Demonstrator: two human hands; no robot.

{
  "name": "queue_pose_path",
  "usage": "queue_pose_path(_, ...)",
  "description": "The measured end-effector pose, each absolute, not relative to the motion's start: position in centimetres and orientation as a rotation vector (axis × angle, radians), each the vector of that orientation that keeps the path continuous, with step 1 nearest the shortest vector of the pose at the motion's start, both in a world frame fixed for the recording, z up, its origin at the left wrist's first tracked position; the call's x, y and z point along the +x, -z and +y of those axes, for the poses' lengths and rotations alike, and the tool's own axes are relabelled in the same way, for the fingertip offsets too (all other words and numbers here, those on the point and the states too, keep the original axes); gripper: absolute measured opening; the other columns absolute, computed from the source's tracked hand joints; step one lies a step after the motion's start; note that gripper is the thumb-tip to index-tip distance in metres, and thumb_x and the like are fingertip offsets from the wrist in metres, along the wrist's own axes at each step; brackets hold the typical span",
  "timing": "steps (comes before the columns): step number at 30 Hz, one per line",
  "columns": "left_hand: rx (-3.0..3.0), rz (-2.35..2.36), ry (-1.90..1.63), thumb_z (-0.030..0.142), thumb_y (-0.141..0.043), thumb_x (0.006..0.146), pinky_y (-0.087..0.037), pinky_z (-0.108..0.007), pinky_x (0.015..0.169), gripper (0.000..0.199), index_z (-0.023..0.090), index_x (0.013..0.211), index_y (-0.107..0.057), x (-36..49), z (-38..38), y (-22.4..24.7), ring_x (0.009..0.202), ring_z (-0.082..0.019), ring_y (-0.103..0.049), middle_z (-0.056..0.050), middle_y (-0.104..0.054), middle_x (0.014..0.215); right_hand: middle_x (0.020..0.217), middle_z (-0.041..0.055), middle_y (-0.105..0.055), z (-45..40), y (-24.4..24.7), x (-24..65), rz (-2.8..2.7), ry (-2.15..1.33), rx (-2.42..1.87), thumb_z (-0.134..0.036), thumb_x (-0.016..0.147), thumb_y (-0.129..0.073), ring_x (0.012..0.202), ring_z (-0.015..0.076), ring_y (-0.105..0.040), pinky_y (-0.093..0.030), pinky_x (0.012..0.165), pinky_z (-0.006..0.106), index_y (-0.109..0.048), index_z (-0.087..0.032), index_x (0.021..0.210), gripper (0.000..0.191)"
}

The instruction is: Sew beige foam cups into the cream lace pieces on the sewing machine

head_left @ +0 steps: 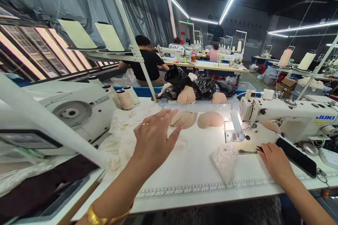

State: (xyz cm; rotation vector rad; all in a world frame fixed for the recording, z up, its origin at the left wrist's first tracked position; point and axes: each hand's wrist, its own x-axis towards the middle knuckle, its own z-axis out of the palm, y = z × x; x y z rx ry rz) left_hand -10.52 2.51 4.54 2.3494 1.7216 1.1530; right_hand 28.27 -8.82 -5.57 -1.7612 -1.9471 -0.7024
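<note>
My left hand [155,137] hovers over the white table with its fingers spread and nothing in them. Just beyond its fingertips lies a fanned stack of beige oval pads [188,120]. Two overlapping beige pads [210,120] rest to the right of that stack. My right hand [277,163] is closed around a small dark pointed tool [259,148], whose tips stick out to the left; its handle is hidden. Between my hands sits a clear bag of small white pieces [225,161]. Behind it, a lamp lights the needle plate of the white sewing machine [298,110].
A black phone [297,156] lies beside my right hand. White lace pieces [114,147] and thread cones [125,99] are at left. A printed ruler [185,190] runs along the front edge. Black plastic bags [203,88] stand behind; a person [144,63] sits beyond.
</note>
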Motion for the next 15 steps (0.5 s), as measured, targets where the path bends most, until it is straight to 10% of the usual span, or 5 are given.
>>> queue_pose_path(7,2.277,1.037,-0.706,0.037,-0.059,0.095,-0.052,-0.045,0.095,0.025,0.020,0.110,-0.069,-2.1,-2.2,1.1,0.102,-0.029,-0.066,-0.010,-0.071,0.108,0.102,0.0097,-0.067,-8.9,5.8,23.6,-2.035,0.007,-1.508,-0.019,0.104,-0.047,0.093,0.0261,-0.062,-0.054,0.082,0.040,-0.059,-0.024,0.138,0.036)
queue_pose_path(11,2.232,1.033,-0.686,0.034,-0.081,0.074,-0.046,-0.052,0.102,0.042,0.020,0.111,-0.067,0.2,-5.1,3.2,0.114,-0.035,-0.059,-0.012,-0.067,0.122,0.105,0.0092,-0.063,-8.6,4.3,20.5,-2.091,-0.111,-1.372,-0.010,0.093,-0.054,0.098,0.0266,-0.058,-0.053,0.084,0.041,-0.068,-0.023,0.103,0.021)
queue_pose_path(15,2.017,1.026,-0.838,0.030,-0.055,0.089,-0.048,-0.041,0.086,0.013,0.021,0.093,-0.064,-1.0,-5.7,2.7,0.093,-0.027,-0.061,-0.006,-0.068,0.097,0.099,0.0057,-0.064,-9.1,2.2,20.2,-1.934,-0.311,-1.247,-0.022,0.100,-0.055,0.095,0.0239,-0.058,-0.048,0.087,0.039,-0.064,-0.023,0.101,0.009)
